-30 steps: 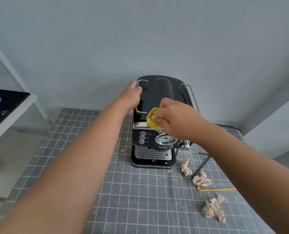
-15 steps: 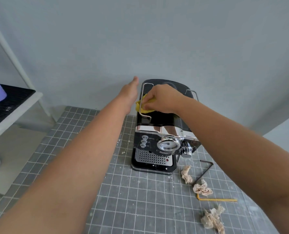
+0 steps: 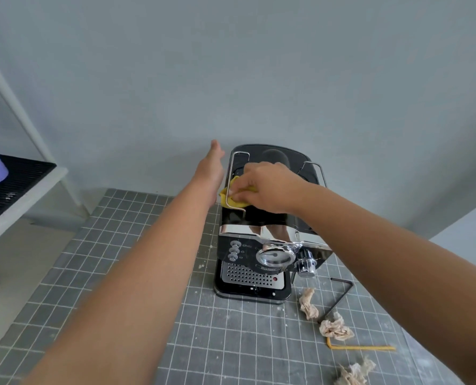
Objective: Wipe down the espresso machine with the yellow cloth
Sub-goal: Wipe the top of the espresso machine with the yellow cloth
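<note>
Head view
Espresso machine (image 3: 261, 245): boxy black body with a mirror-bright chrome band, a round dial gauge, three small round buttons, a perforated steel drip grille and thin wire rails along the top edges; it stands on the mat close to the wall.
Yellow cloth (image 3: 232, 196): soft, bunched into a wad, lying on the machine's top by its left wire rail.
Right hand (image 3: 264, 187): curled fingers pinch the cloth and press it to the machine's top.
Left hand (image 3: 210, 173): lies along the machine's left side, fingers straight and together; whether the palm touches the casing cannot be told from this angle.
Mat (image 3: 136, 301): grey cutting mat ruled with a white grid, dusted with pale specks.
Paper scraps (image 3: 335, 327): three crumpled beige wads to the right of the machine's front.
Hex key (image 3: 341, 297): black, L-shaped, lying among the scraps.
Yellow strip (image 3: 361, 347): thin, bent, flat on the mat.
Wall (image 3: 259, 79): plain, matte, pale grey-blue.
Shelf (image 3: 17, 187): white frame at left with a black ribbed pad and a lilac, rounded object on it.
</note>
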A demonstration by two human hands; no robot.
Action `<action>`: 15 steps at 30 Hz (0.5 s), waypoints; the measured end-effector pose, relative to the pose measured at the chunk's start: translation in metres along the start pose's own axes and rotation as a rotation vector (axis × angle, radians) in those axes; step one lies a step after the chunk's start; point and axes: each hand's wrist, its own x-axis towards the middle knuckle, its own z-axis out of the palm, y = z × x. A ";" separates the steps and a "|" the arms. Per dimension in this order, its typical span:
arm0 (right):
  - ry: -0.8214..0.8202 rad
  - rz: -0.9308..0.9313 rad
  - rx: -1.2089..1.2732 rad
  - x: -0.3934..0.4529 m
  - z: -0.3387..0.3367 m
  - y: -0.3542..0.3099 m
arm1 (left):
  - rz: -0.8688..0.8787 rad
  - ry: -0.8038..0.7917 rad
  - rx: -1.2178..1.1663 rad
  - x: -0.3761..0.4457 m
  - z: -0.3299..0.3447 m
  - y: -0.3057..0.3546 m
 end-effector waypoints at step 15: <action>0.028 0.103 -0.184 0.006 0.005 -0.003 | 0.018 0.052 -0.053 -0.024 0.000 -0.009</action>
